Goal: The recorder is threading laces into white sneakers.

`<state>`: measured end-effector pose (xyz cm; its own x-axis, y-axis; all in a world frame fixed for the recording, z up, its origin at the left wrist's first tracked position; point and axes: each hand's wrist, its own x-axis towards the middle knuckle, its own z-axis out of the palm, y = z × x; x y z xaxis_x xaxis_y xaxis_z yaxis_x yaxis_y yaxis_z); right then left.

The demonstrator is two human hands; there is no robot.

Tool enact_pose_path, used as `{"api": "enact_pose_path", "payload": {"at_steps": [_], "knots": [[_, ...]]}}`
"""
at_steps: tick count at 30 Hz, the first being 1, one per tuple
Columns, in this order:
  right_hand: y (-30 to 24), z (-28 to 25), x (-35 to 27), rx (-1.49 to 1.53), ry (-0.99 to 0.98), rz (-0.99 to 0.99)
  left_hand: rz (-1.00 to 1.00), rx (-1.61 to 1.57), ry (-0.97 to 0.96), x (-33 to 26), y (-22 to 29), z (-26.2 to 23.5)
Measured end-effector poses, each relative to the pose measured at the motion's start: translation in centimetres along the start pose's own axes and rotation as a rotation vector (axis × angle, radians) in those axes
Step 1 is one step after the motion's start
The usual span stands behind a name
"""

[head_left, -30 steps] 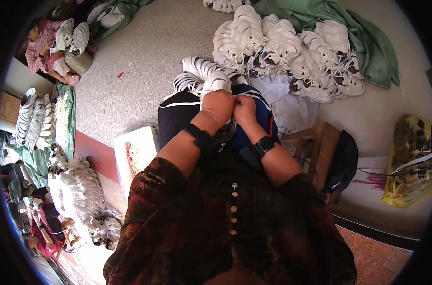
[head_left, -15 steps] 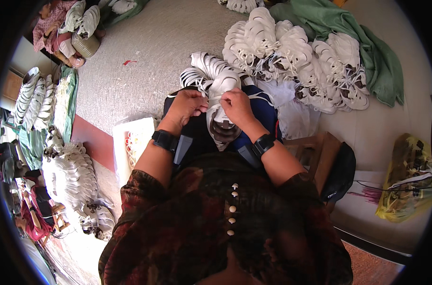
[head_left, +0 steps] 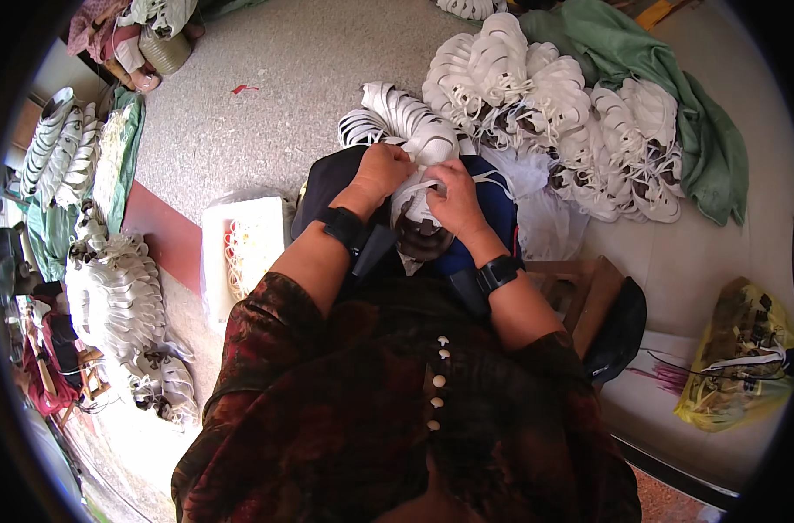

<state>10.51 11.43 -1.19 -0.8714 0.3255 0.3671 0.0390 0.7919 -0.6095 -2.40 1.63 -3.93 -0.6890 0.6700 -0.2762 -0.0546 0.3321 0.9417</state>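
Observation:
On my lap lies a white shoe upper [head_left: 405, 202] with a dark lining, its opening toward me and its rounded white toe pointing away. My left hand [head_left: 383, 173] is pinched closed at the upper's left side, near the lace holes; whatever its fingertips hold is too small to make out. Across from it, my right hand [head_left: 457, 199] grips a white shoelace [head_left: 428, 184] between thumb and fingers over the upper's front. A loose white lace end [head_left: 493, 178] trails over the dark blue cloth to the right. Just beyond the toe is a row of nested white uppers [head_left: 397, 106].
A large heap of white uppers [head_left: 554, 113] lies ahead right beside a green cloth [head_left: 706, 148]. At my left are a white box [head_left: 262, 218] of laces and more stacked uppers [head_left: 113, 288]. A wooden stool [head_left: 580, 292] and yellow bag [head_left: 737, 357] stand right. Another person [head_left: 122, 52] sits far left.
My left hand has moved right and up, close to the upper's front. The right hand has shifted right and slightly down, now with lace in its fingers. The whole view has tilted a little.

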Motion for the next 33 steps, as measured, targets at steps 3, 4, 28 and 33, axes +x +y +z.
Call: {"api": "enact_pose_path", "payload": {"at_steps": [3,4,28,33], "knots": [[0.1,0.2,0.1,-0.009,-0.017,0.045,0.044,0.027,0.006,-0.3,0.1,0.1],[0.1,0.3,0.2,-0.007,-0.023,0.086,0.124,0.186,0.067,-0.7,0.4,0.3],[-0.2,1.1,0.6,-0.121,0.002,0.075,0.199,0.976,-0.161,-3.7,6.2,0.4],[-1.0,0.9,0.5,-0.234,-0.018,0.009,0.168,0.721,-0.065,-3.3,3.6,-0.7]]}}
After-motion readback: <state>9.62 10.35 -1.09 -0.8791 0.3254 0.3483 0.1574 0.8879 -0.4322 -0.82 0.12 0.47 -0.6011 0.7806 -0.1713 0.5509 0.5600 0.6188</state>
